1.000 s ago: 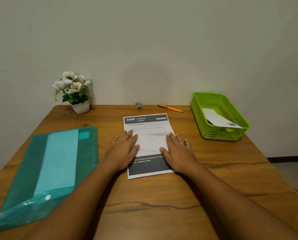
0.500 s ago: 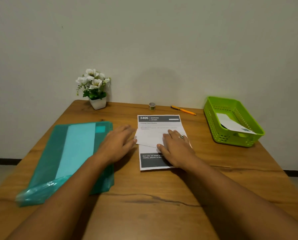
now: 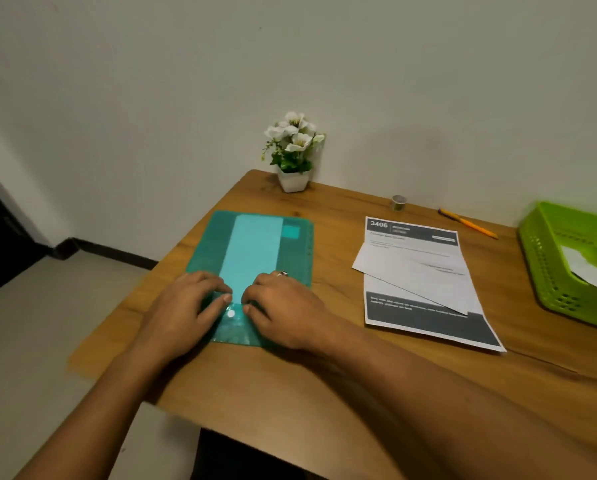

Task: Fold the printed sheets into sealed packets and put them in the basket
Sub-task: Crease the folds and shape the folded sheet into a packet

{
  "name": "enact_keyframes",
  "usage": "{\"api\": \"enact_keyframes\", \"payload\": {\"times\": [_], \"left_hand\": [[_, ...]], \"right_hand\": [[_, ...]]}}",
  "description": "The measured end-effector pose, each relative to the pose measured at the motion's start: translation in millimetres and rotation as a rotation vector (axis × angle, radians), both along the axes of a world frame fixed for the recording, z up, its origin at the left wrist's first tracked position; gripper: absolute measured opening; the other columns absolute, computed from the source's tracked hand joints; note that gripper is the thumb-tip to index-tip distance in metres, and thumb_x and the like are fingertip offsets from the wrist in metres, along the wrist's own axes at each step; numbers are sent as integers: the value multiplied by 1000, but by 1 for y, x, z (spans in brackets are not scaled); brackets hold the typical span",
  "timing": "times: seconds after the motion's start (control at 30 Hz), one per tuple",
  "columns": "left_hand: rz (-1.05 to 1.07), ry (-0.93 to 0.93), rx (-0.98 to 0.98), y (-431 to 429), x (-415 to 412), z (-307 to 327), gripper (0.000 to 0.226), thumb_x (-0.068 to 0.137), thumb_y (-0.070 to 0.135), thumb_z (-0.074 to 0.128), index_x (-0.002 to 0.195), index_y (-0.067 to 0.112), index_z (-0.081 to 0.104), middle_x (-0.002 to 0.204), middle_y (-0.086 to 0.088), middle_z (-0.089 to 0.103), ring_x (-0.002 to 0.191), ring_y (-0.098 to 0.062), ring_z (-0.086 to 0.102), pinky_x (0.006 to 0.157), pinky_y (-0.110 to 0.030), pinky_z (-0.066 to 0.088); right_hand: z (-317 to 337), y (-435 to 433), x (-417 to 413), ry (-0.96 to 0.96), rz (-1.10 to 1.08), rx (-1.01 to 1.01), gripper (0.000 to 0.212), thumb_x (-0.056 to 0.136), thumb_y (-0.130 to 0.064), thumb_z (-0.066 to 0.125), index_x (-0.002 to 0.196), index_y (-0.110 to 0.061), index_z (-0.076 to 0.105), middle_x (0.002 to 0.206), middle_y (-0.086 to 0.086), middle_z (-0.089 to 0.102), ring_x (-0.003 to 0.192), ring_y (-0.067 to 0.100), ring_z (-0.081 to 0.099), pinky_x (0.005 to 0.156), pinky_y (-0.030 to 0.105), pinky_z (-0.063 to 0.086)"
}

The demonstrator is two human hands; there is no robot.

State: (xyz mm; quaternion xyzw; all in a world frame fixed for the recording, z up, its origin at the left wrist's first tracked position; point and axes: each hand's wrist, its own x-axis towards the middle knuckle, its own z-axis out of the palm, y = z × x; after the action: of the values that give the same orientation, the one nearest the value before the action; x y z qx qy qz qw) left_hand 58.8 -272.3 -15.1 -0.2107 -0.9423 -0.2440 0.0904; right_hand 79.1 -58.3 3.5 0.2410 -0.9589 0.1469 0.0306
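Observation:
A teal plastic folder lies on the wooden table at its left side. My left hand and my right hand sit on the folder's near end, fingers curled onto the flap on either side of its white snap button. To the right lies a printed sheet with a dark header and footer. A folded white paper rests askew on top of it. The green basket stands at the far right with a folded white packet inside.
A white pot of artificial flowers stands at the back by the wall. A small tape roll and an orange pen lie behind the sheet. The table's left edge drops to a grey floor.
Both hands left the folded paper on the printed sheet and moved left onto the teal folder's near end. The view swung left with them.

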Motion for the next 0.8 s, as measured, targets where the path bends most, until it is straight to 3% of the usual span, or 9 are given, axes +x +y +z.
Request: {"api": "enact_keyframes", "payload": {"times": [0.07,0.17,0.27,0.4,0.5,0.63,0.8], "left_hand": [[11,-36,17,1,0,2,11,96,42,65,96,33,72,120,15,65,111,-8,57,89,-35,48],[-28,-143,87,-2,-2,7,21,95,46,67,80,31,68,115,18,69,107,-4,62,91,-36,51],[-111,-391,261,-7,0,22,27,98,45,62,83,28,77,104,16,74,99,-1,67,91,-36,56],[-163,-553,170,-14,2,33,24,87,51,69,97,32,80,127,23,66,120,7,54,91,-13,39],[-156,-464,4,-18,6,25,46,85,41,79,129,42,66,139,26,53,129,4,46,100,-14,38],[-167,-272,-88,-21,12,8,47,90,42,74,135,44,61,150,25,47,144,1,34,120,-38,34],[-127,-24,-165,-17,19,1,36,97,54,54,125,39,71,140,18,61,133,-4,51,103,-33,48]], "right_hand": [[-3,-1,-3,-27,-10,-28,29,101,-36,51,111,-19,72,103,5,65,99,26,58,87,43,51],[-4,1,-7,-103,-65,-124,32,103,-41,51,108,-19,73,105,4,67,100,24,60,87,42,49],[4,4,-10,-208,-126,-233,35,105,-42,53,103,-15,75,101,4,70,93,20,63,78,37,47],[9,10,-8,-270,-87,-222,31,94,-49,70,111,-23,73,110,-5,66,99,11,57,85,34,50],[4,13,-3,-276,-43,-157,49,86,-58,74,125,-29,66,123,-7,58,110,11,48,92,35,47],[-2,13,3,-167,20,-53,63,82,-65,74,133,-30,60,130,-6,55,117,14,46,94,36,45],[-1,10,10,-23,56,19,51,92,-58,66,133,-29,59,129,-2,60,116,19,53,93,39,49]]}}
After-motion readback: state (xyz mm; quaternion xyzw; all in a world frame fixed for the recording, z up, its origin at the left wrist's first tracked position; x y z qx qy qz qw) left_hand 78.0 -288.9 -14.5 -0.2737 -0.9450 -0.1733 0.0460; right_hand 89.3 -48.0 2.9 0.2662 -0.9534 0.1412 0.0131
